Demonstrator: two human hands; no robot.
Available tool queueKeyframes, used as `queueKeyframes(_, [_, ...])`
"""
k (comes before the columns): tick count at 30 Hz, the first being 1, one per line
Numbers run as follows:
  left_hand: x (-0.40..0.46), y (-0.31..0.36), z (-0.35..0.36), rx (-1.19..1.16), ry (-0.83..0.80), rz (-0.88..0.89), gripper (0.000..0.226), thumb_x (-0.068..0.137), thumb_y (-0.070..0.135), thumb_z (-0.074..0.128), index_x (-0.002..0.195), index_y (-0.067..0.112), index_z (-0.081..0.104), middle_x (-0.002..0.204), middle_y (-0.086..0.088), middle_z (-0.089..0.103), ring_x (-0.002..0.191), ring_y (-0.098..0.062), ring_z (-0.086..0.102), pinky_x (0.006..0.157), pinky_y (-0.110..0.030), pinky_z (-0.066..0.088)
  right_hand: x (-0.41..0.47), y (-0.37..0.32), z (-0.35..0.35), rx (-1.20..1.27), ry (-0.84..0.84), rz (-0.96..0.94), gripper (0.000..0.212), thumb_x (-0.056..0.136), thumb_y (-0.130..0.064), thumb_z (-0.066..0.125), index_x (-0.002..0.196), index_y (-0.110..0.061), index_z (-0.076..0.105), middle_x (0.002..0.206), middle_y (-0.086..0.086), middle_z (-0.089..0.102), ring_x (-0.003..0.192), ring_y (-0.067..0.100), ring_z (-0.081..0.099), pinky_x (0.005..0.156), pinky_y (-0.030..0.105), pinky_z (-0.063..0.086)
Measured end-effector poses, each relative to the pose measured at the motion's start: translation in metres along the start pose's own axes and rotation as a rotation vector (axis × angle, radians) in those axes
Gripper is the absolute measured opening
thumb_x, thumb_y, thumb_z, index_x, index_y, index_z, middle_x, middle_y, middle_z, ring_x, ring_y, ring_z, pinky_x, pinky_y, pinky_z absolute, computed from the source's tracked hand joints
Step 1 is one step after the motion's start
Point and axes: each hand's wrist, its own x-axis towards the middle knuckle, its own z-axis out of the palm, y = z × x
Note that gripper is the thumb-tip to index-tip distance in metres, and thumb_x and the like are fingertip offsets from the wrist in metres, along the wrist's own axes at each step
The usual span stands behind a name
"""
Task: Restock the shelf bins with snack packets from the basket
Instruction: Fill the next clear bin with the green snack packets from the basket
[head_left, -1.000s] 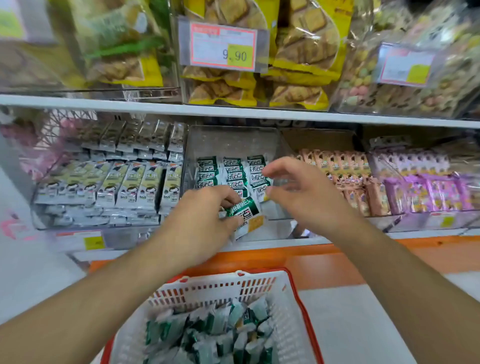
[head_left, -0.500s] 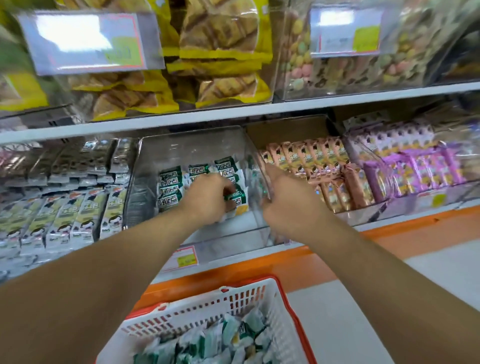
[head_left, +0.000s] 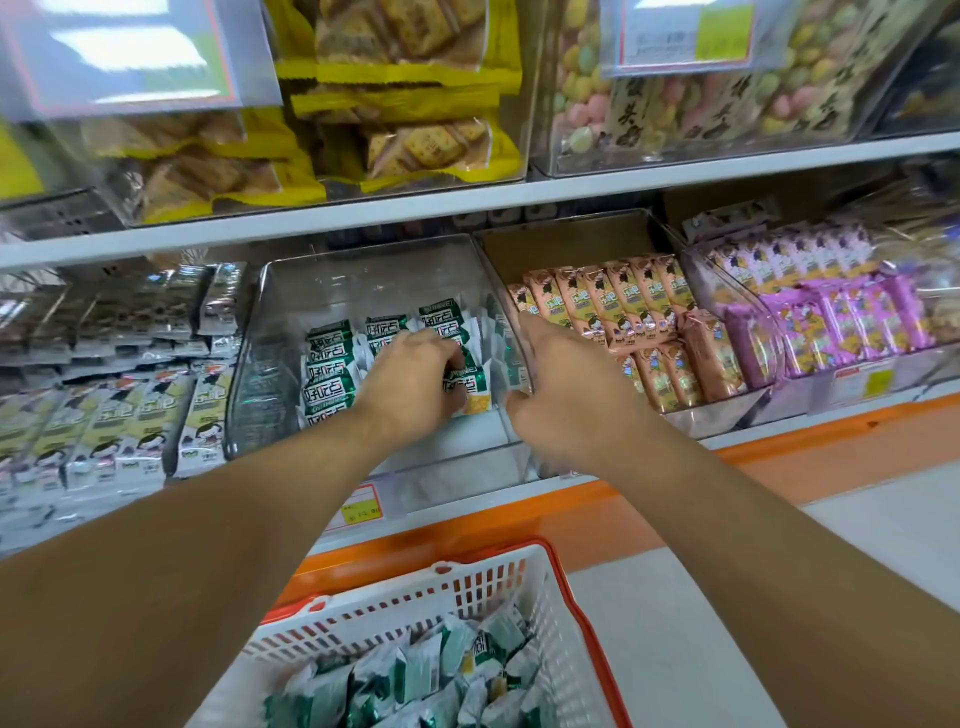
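Nearest you, at six o'clock, the basket (head_left: 566, 597) holds a loose heap of green-and-white snack packets (head_left: 415, 675), so most of the restocking is left to do. Farther out, just past centre toward twelve o'clock, your left hand (head_left: 410, 384) is inside the clear bin (head_left: 260, 364), fingers curled round a green packet (head_left: 467, 384) that it presses against the front of the rows already standing there. Your right hand (head_left: 571, 384) hovers at about three o'clock of the left, beside the bin's right wall; its fingers look loosely spread and hold nothing that shows, though motion blur softens them.

The risk, as I judge it: the standing rows (head_left: 332, 364) lean only on each other, so a hard push could topple them backward or skew the lines. Your right hand also sits close to the wall shared with the pink packets (head_left: 649, 322) at two o'clock, and a careless sweep could knock those.
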Motion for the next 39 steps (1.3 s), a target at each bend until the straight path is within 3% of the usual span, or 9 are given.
queueKeyframes(7, [-0.003,0.001,-0.002,0.036,-0.061,0.014,0.051,0.078,0.037,0.085,0.122,0.025,0.063,0.116,0.002,0.058,0.112,-0.022,0.046,0.093,-0.036,0.040,0.000,-0.001,0.001,0.014,-0.005,0.007,0.059,0.088,-0.013,0.069,0.142,-0.016,0.047,0.108,0.001,0.060,0.098,0.025,0.060,0.071,0.028,0.042])
queueKeyframes(17, [0.005,-0.002,0.003,0.098,0.000,0.069,0.040,0.076,0.036,0.087,0.107,0.027,0.062,0.108,0.004,0.062,0.107,-0.024,0.053,0.095,-0.041,0.045,0.001,-0.002,0.003,0.006,0.004,0.002,0.063,0.086,-0.015,0.069,0.144,-0.018,0.046,0.118,0.001,0.062,0.106,0.025,0.060,0.082,0.038,0.056])
queueKeyframes(21, [0.002,-0.001,-0.001,0.086,-0.020,0.057,0.046,0.077,0.038,0.086,0.114,0.026,0.062,0.113,0.005,0.061,0.110,-0.022,0.048,0.092,-0.038,0.039,-0.001,-0.003,0.002,0.020,0.000,0.008,0.064,0.085,-0.014,0.069,0.144,-0.019,0.046,0.117,0.000,0.061,0.105,0.023,0.059,0.076,0.031,0.049])
queueKeyframes(25, [-0.019,0.005,-0.024,-0.084,-0.028,0.023,0.047,0.080,0.038,0.086,0.120,0.027,0.065,0.114,0.006,0.060,0.112,-0.021,0.050,0.096,-0.038,0.044,-0.008,-0.002,-0.001,0.005,-0.008,-0.007,0.063,0.089,-0.014,0.070,0.143,-0.026,0.041,0.092,-0.006,0.056,0.083,0.014,0.059,0.059,0.023,0.039])
queueKeyframes(27, [-0.041,0.011,-0.042,-0.197,0.015,0.017,0.033,0.088,0.033,0.080,0.117,0.026,0.066,0.108,0.007,0.060,0.105,-0.015,0.054,0.091,-0.031,0.047,-0.017,-0.005,-0.005,-0.035,-0.011,0.014,0.070,0.093,-0.021,0.071,0.151,-0.027,0.032,0.105,-0.002,0.058,0.086,0.016,0.061,0.064,0.027,0.044])
queueKeyframes(29, [-0.076,0.016,-0.062,-0.306,0.049,0.015,0.021,0.093,0.027,0.073,0.113,0.026,0.067,0.102,0.010,0.061,0.092,-0.008,0.057,0.079,-0.017,0.045,-0.029,-0.013,-0.007,-0.101,0.035,0.025,0.069,0.096,-0.025,0.071,0.152,-0.024,0.031,0.129,0.005,0.052,0.109,0.025,0.059,0.083,0.033,0.045])
queueKeyframes(32, [-0.136,0.021,-0.084,-0.458,0.031,0.026,0.013,0.095,0.019,0.069,0.104,0.027,0.068,0.091,0.013,0.062,0.081,-0.006,0.058,0.065,-0.011,0.043,-0.047,-0.027,-0.006,-0.157,0.115,-0.067,0.042,0.096,-0.026,0.069,0.130,-0.025,0.045,0.121,-0.004,0.046,0.107,0.018,0.052,0.082,0.032,0.040])
queueKeyframes(35, [-0.204,0.000,-0.082,-0.483,-0.148,-0.012,0.011,0.096,0.020,0.069,0.103,0.028,0.067,0.088,0.013,0.064,0.080,-0.008,0.061,0.065,-0.013,0.045,-0.073,-0.046,0.017,-0.091,-0.089,-0.157,0.020,0.094,-0.021,0.066,0.106,-0.027,0.051,0.098,-0.011,0.053,0.085,0.006,0.053,0.075,0.035,0.049])
queueKeyframes(39, [-0.275,-0.053,-0.057,-0.121,-0.463,-0.091,0.020,0.097,0.033,0.065,0.114,0.040,0.057,0.106,0.014,0.062,0.083,-0.002,0.055,0.075,-0.021,0.045,-0.104,-0.048,0.088,-0.225,-0.529,-0.121,0.015,0.097,-0.016,0.059,0.112,-0.015,0.056,0.104,-0.002,0.059,0.091,0.021,0.057,0.080,0.039,0.052])
